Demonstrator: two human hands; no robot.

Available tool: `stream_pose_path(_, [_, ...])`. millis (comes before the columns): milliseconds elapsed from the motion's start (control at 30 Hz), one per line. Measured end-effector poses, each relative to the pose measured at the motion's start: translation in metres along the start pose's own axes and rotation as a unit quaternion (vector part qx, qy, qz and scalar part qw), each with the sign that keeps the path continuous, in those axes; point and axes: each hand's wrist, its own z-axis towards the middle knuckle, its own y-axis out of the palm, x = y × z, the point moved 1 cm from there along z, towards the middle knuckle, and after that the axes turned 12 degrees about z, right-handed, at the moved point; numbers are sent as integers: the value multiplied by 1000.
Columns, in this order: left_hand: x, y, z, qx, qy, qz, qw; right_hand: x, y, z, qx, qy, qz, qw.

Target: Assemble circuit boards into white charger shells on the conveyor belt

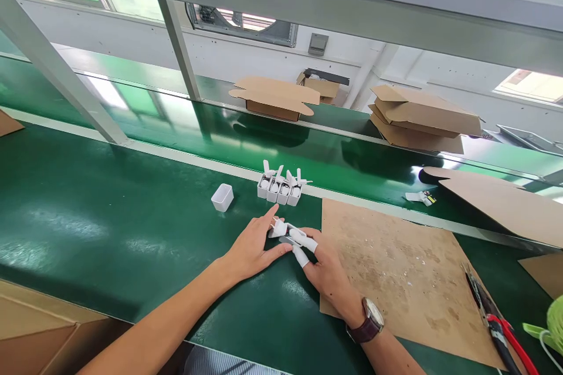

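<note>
My left hand [253, 246] and my right hand [323, 269] meet over the green table, pinching a small white box [281, 229] with open flaps between their fingertips. White finger cots cover two fingers of my right hand, and a brown watch [368, 321] is on that wrist. Just beyond the hands stands a row of several small white boxes [281, 187] with their flaps up. A single open white box [222, 197] sits to their left.
A worn brown cardboard sheet [404, 275] lies right of my hands, with red-handled pliers [497, 322] at its right edge. Cardboard cartons [275, 98] [420, 117] sit beyond the green conveyor belt [197, 129]. A small white item [420, 197] lies on the belt's edge.
</note>
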Motion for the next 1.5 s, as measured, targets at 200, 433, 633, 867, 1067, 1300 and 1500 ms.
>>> stream_pose_path(200, [7,-5,-2,30,1,-81,996,-7,-4,-2,37,-51,-35,997])
stream_pose_path(433, [6,-1,-3,24,-15,-76,997,1,2,-1,-19,-49,-7,999])
stream_pose_path(633, [0,-1,-2,-28,34,-72,996,6,8,0,37,114,168,978])
stream_pose_path(867, [6,-2,-1,52,145,-81,985,5,15,0,27,336,445,829])
stream_pose_path(1067, [7,-4,-1,53,139,-67,987,5,19,-1,22,354,461,813])
stream_pose_path(1300, [11,-6,1,62,159,-41,985,5,19,-2,30,353,462,813])
stream_pose_path(1500, [4,-3,2,61,105,-18,992,17,1,8,108,303,367,873])
